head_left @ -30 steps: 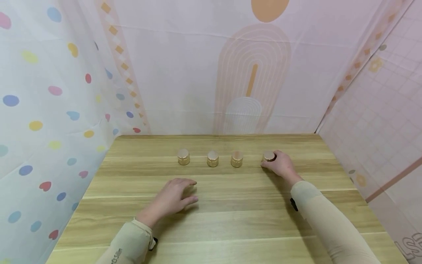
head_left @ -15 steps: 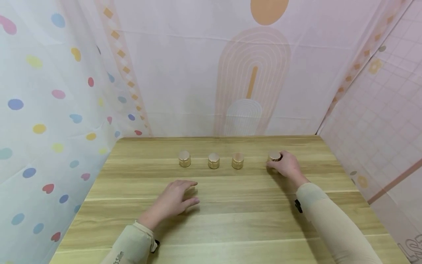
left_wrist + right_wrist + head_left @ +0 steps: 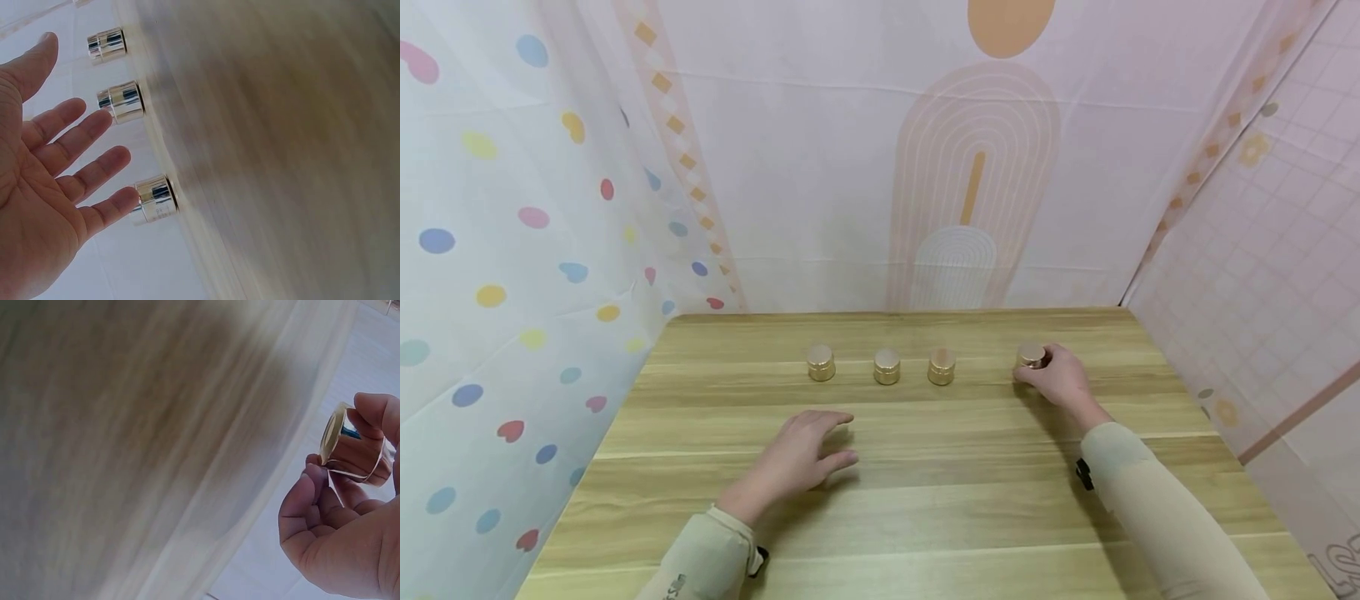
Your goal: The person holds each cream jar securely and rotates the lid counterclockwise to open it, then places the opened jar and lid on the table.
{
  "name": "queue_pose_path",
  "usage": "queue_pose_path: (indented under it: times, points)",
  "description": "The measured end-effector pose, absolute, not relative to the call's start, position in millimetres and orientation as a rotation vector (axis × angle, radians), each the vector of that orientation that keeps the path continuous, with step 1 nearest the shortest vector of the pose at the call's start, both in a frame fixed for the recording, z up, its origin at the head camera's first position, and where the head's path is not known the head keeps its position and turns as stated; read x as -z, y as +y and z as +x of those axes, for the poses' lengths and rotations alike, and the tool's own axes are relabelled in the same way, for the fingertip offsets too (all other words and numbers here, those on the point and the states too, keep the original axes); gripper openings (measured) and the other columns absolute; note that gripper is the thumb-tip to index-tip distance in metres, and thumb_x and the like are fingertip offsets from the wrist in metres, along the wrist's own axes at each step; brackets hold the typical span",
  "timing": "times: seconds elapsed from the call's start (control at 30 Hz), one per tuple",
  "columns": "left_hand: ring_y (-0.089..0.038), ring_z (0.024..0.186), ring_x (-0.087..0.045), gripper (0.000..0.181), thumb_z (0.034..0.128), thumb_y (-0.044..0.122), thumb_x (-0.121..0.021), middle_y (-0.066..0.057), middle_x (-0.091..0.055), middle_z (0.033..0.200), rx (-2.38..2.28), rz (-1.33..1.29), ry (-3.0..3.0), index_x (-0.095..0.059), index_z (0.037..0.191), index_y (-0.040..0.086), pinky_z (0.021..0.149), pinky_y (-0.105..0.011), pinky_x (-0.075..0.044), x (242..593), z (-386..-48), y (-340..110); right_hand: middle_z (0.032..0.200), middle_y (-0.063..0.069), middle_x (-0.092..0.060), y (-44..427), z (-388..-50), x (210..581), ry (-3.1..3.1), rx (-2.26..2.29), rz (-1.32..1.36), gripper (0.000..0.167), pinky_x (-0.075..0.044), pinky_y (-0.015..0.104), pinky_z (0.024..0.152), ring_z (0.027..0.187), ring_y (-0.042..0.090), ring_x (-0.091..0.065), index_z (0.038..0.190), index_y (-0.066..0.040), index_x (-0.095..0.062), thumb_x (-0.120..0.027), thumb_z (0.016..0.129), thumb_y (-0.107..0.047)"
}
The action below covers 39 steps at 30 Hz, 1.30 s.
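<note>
Several small, shiny gold cylinders with a seam round the side, like lidded jars, form a row near the table's back. My right hand (image 3: 1060, 379) pinches the rightmost gold jar (image 3: 1030, 354) between thumb and fingers. In the right wrist view, the underside of this gold jar (image 3: 359, 453) shows, apart from the tabletop. The other jars stand upright on the wood: a left one (image 3: 822, 364), a middle one (image 3: 887, 367) and a third one (image 3: 942, 367). Nearer the front, my left hand (image 3: 790, 458) hovers with spread fingers and holds nothing.
The wooden table (image 3: 925, 517) is bounded at the back by a pale patterned curtain (image 3: 805, 192). A dotted curtain (image 3: 535, 333) hangs on the left, a pink checked one (image 3: 1247, 275) on the right.
My right hand has moved a short way to the right with the gold jar, widening its gap from the third jar. The left hand and the other jars stay about where they were.
</note>
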<state>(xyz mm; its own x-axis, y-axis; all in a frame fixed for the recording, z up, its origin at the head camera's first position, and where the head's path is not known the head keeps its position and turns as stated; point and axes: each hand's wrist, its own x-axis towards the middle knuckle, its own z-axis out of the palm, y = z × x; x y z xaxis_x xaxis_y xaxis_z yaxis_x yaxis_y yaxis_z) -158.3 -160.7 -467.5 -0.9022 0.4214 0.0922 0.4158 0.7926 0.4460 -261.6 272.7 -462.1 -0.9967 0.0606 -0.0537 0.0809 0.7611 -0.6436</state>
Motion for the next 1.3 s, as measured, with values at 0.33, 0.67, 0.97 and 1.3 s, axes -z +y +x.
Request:
queue_pose_path:
  times: [0.33,0.67,0.97,1.3]
  points:
    - [-0.039,0.139,-0.06,0.055,0.0979,0.035,-0.079,-0.015,-0.068,0.145,-0.759,0.697,2.965,-0.065,0.143,0.005,0.12,-0.062,-0.042,469,-158,-160,0.125,0.024,-0.067,273,-260,460,2.938,1.092,0.132,0.055,-0.055,0.046,0.092,0.112,0.038,-0.063,0.13,0.002,-0.061,-0.078,0.095,-0.036]
    - [-0.039,0.139,-0.06,0.054,0.0985,0.034,-0.078,-0.014,-0.069,0.144,-0.778,0.702,2.972,-0.065,0.142,0.006,0.12,-0.061,-0.043,468,-158,-159,0.129,0.021,-0.069,268,-256,458,2.912,1.175,0.125,0.05,-0.054,0.048,0.101,0.119,0.037,-0.065,0.127,-0.004,-0.064,-0.08,0.094,-0.038]
    - [-0.039,0.139,-0.06,0.052,0.0989,0.034,-0.078,-0.014,-0.07,0.143,-0.788,0.691,2.982,-0.066,0.141,0.007,0.12,-0.061,-0.043,469,-158,-157,0.119,0.016,-0.072,263,-250,455,2.956,1.242,0.102,0.041,-0.052,0.033,0.089,0.109,0.03,-0.067,0.123,-0.006,-0.069,-0.08,0.094,-0.034]
    - [-0.039,0.138,-0.061,0.052,0.0981,0.034,-0.079,-0.014,-0.069,0.144,-0.807,0.685,2.996,-0.066,0.141,0.007,0.12,-0.061,-0.043,470,-158,-160,0.112,0.018,-0.074,261,-246,450,2.982,1.217,0.088,0.042,-0.053,0.029,0.082,0.101,0.029,-0.067,0.12,-0.002,-0.071,-0.081,0.093,-0.033]
